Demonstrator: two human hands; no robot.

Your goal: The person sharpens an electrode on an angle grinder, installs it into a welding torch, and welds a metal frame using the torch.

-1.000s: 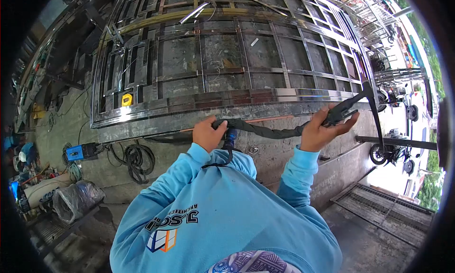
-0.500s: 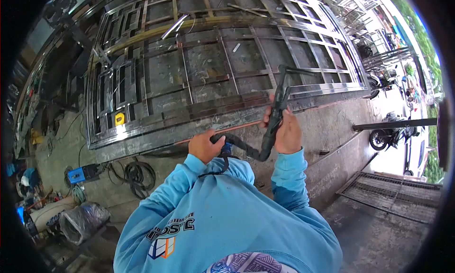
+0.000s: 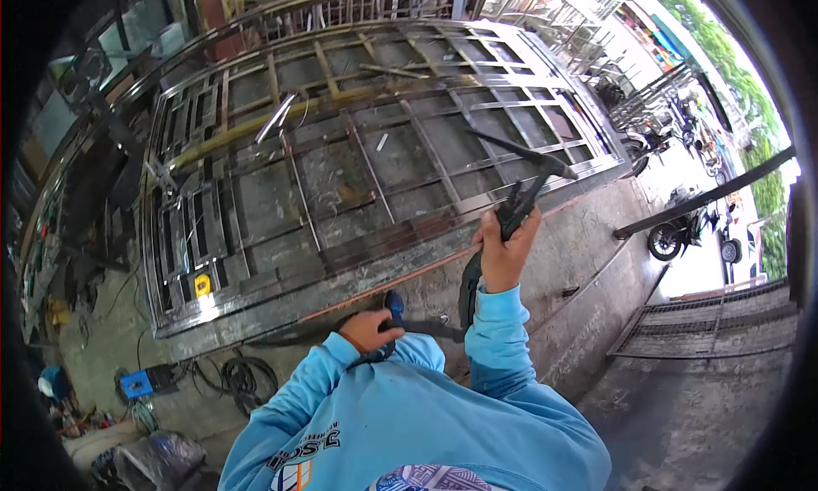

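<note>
Holding a black torch (image 3: 534,187) in the head view, the right hand (image 3: 504,254) has it near the metal frame (image 3: 460,203), while the left hand (image 3: 366,331) curls round the black cable (image 3: 468,299); leaving that cable slack would probably keep the torch steady and easy to angle.

Grey stained concrete floor (image 3: 588,320) spreading beside dark rectangular metal grating (image 3: 682,329); white daylight (image 3: 680,274) flooding right side; leafy green trees (image 3: 716,52) showing beyond.
</note>
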